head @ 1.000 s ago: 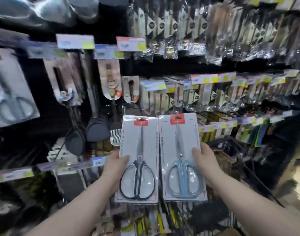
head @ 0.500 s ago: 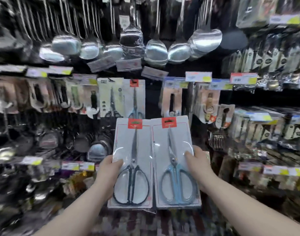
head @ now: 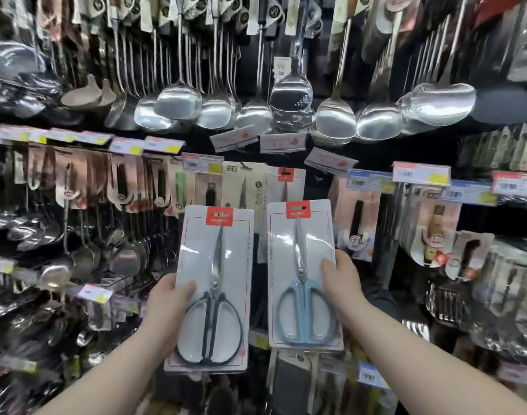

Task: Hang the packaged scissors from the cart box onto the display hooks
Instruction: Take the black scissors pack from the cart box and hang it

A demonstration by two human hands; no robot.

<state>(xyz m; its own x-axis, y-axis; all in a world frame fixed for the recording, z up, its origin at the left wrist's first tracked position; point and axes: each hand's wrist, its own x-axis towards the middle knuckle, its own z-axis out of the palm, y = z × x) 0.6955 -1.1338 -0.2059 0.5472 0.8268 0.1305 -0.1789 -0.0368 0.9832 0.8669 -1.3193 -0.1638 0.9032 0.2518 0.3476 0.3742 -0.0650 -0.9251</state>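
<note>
Nearest to us, two bare arms reach up from the bottom. The left hand (head: 166,304) grips the black scissors pack (head: 223,265) by its left edge. Its thumb lies flat on the front. The other fingers go round behind, where we cannot see them. The right hand (head: 346,286) grips the blue scissors pack (head: 301,259) by its right edge in the same way, with the thumb on the front and the fingers hidden at the back.

Both packs stand upright, side by side, with a small gap between them. The blue one sits a little higher. In each pack the handles are at the bottom and the blades point up. Each has a red tab (head: 219,216) at the top. We see both packs held up in the air in front of the wall of goods, not on a hook.

Just behind the blue one we see a hanging pack (head: 286,187) that also has a red top. To its left hangs a pale pack (head: 241,187) with a thin dark tool inside. Price tags (head: 421,173) run in rows along the wall. More small tools hang in packs on both sides, too blurry for us to name. Highest and farthest, shiny metal ladles (head: 178,103) and a flat turner with holes (head: 290,94) hang in a long row.
</note>
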